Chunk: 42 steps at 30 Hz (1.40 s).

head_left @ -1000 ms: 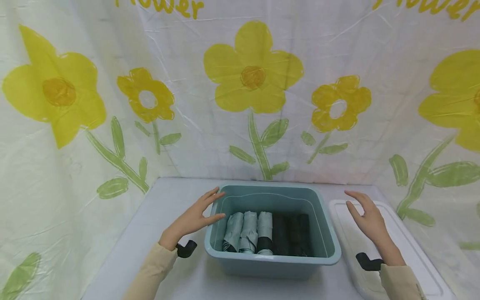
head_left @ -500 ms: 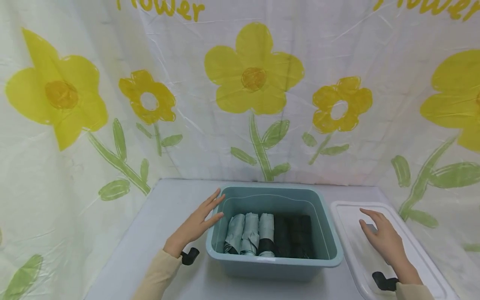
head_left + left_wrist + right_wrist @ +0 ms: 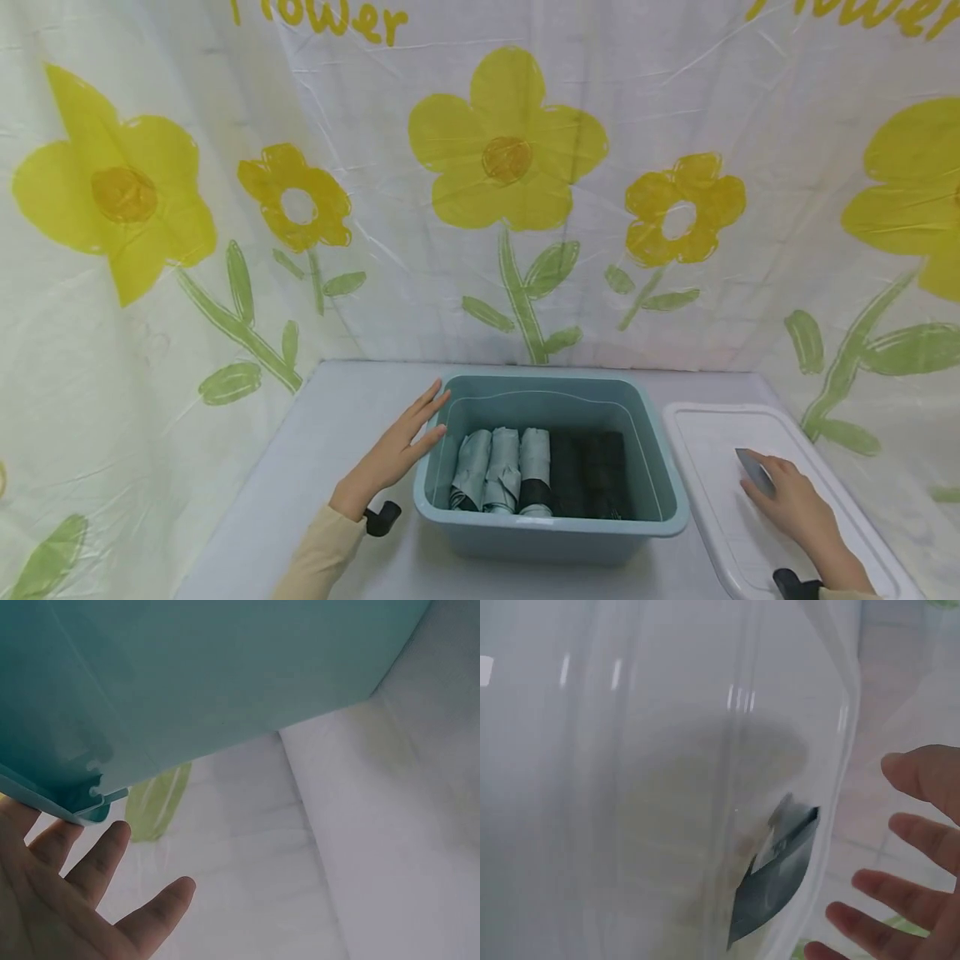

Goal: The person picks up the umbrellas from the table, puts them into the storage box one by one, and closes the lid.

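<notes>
A blue-green plastic bin (image 3: 551, 527) stands in the middle of the table, holding several rolled bundles, light grey-blue ones (image 3: 501, 471) at left and black ones (image 3: 585, 475) at right. My left hand (image 3: 390, 454) is at the bin's left rim with its fingers spread; in the left wrist view the fingertips (image 3: 112, 832) lie right at the rim's corner. Low over a white lid (image 3: 720, 500) to the right, my right hand (image 3: 791, 500) has its fingers extended. A small dark grey, curved piece (image 3: 776, 877) shows on the lid beside these fingers.
The table (image 3: 360, 392) is covered in pale cloth. Behind it hangs a white curtain (image 3: 420, 275) with painted yellow flowers. The lid lies flat just right of the bin and reaches toward the table's right edge.
My right hand has moved down and to the right, from above the lid to low over it, and the grey piece has come into view. The left hand has stayed by the bin's rim.
</notes>
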Motion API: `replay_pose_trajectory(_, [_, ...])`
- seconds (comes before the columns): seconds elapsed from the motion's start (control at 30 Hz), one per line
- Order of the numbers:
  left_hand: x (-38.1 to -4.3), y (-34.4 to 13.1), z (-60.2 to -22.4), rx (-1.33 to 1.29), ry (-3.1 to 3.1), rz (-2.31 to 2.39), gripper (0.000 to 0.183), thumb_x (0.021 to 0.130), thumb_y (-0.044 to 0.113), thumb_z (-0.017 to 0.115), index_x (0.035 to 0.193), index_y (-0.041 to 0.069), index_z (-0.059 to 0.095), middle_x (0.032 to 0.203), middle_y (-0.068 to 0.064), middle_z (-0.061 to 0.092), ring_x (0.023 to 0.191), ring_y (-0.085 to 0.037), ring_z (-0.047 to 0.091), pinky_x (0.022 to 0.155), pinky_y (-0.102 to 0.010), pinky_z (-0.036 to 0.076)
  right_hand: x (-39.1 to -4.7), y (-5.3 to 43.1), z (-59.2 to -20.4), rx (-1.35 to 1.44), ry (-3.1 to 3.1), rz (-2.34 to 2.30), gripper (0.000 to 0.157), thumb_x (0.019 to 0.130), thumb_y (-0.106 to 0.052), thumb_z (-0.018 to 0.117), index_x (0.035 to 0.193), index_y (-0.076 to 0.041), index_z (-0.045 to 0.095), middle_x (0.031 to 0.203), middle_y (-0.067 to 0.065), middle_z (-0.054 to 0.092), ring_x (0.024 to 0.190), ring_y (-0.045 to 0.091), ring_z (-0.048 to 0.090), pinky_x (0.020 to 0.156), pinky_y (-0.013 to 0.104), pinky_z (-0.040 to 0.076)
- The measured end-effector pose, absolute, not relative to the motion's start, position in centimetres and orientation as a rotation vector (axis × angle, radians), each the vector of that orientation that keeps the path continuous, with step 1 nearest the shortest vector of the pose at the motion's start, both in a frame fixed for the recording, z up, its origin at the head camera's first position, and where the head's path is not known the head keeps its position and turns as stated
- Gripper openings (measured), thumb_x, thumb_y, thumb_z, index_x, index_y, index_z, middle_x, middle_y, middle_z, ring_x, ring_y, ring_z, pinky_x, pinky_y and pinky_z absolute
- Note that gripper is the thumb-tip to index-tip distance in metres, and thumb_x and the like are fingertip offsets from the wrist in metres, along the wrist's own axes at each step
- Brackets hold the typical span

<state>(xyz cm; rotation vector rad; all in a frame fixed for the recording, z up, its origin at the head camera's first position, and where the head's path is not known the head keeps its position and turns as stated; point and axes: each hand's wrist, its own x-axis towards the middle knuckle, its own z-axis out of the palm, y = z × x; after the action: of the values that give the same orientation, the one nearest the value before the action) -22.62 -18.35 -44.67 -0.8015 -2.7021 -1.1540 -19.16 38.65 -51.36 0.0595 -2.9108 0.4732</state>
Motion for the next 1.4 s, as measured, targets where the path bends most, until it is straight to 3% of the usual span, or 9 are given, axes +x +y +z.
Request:
replay_pose_trajectory(0.37, [-22.7, -18.5, -44.8, -0.795, -2.723, -1.128, 0.053, 0.098, 0.039, 0.041, 0.147, 0.027, 0.023, 0.156, 0.005, 0.009, 0.142, -0.021, 0.012, 0.105, -0.059, 0.022, -19.0, 39.5, -52.1, -0.056, -3.048, 0.469, 0.061, 0.087, -0.032, 0.06, 0.127, 0.01, 0.042, 0.117, 0.042, 0.039, 0.104, 0.059, 0.043, 0.075, 0.065, 0.041])
replay_pose_trajectory(0.6, [-22.6, -18.5, -45.1, -0.821, -2.701, -1.11, 0.053, 0.099, 0.036, 0.041, 0.148, 0.025, 0.023, 0.156, 0.001, 0.009, 0.142, -0.027, 0.014, 0.104, -0.06, 0.023, -19.2, 40.0, -52.8, -0.055, -3.061, 0.422, 0.056, 0.082, -0.024, 0.065, 0.122, 0.01, 0.046, 0.114, 0.04, 0.045, 0.1, 0.057, 0.046, 0.07, 0.063, 0.043])
replay_pose_trajectory(0.83, [-22.7, -18.5, -45.1, -0.829, -2.684, -1.147, 0.052, 0.1, 0.034, 0.04, 0.148, 0.027, 0.022, 0.156, 0.006, 0.007, 0.142, -0.023, 0.012, 0.104, -0.06, 0.023, -19.9, 40.3, -52.8, -0.011, -3.062, 0.415, 0.051, 0.077, -0.015, 0.068, 0.116, 0.012, 0.05, 0.101, 0.036, 0.05, 0.086, 0.05, 0.053, 0.065, 0.056, 0.046])
replay_pose_trajectory(1.1, [-22.9, -18.4, -45.2, -0.853, -2.658, -1.158, 0.051, 0.1, 0.031, 0.04, 0.148, 0.023, 0.023, 0.156, 0.0, 0.008, 0.142, -0.024, 0.012, 0.104, -0.06, 0.023, -20.5, 40.4, -52.4, -0.066, -3.117, 0.416, 0.058, 0.073, -0.018, 0.071, 0.117, 0.014, 0.049, 0.1, 0.037, 0.048, 0.087, 0.05, 0.053, 0.068, 0.055, 0.046])
replay_pose_trajectory(1.4, [-23.0, -18.3, -45.1, -0.837, -2.659, -1.208, 0.051, 0.1, 0.03, 0.04, 0.148, 0.025, 0.023, 0.156, 0.001, 0.008, 0.142, -0.022, 0.01, 0.105, -0.061, 0.021, -20.6, 40.3, -51.7, -0.014, -3.069, 0.419, 0.056, 0.072, -0.016, 0.071, 0.114, 0.015, 0.051, 0.098, 0.035, 0.049, 0.082, 0.045, 0.054, 0.066, 0.052, 0.046])
